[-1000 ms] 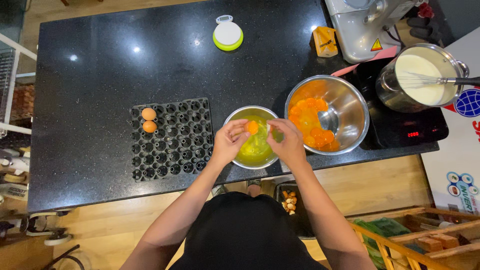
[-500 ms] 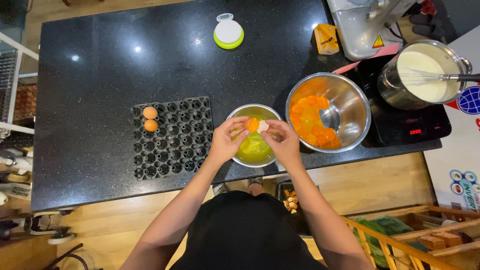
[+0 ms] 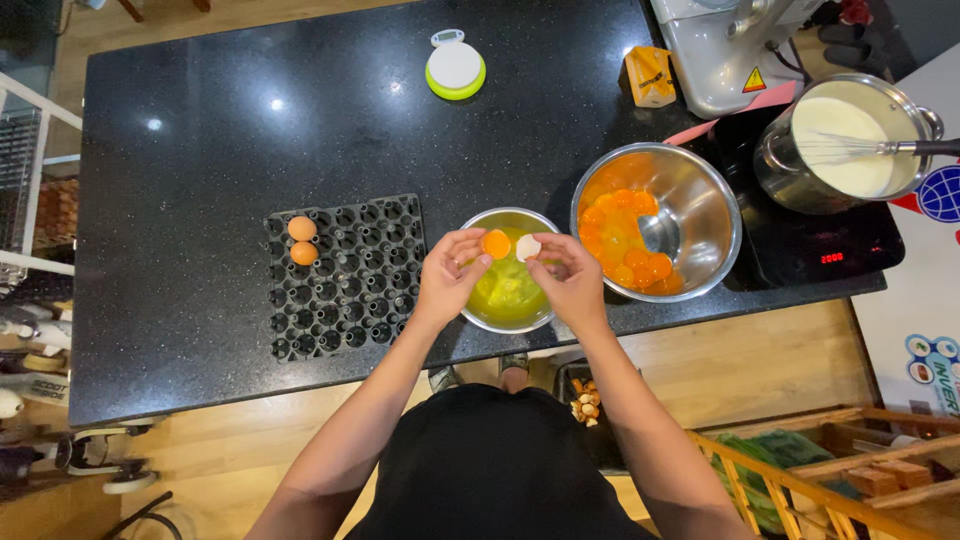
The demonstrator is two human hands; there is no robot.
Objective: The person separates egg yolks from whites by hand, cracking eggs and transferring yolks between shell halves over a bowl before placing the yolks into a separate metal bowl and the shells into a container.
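While my left hand [image 3: 450, 275] clamps its grip on a shell half cradling an orange yolk [image 3: 496, 244], my right hand [image 3: 568, 278] pinches the other shell half [image 3: 528, 247], both over the small steel bowl [image 3: 478, 222] of yellowish egg white. Right of it, the bigger steel bowl [image 3: 705, 205] holds many orange yolks; left on the black tabletop [image 3: 250, 130], two brown eggs [image 3: 302, 240] sit in a dark tray [image 3: 350, 280].

Over the small bowl [image 3: 508, 288], the hands now sit slightly apart, where a second ago they were pressed close around the egg. The left hand [image 3: 450, 278] holds a shell half with the yolk [image 3: 496, 244] showing whole and round in it, tipped less than before. The right hand [image 3: 570, 280] holds the other shell half [image 3: 528, 247], its white inside now turned up and empty.
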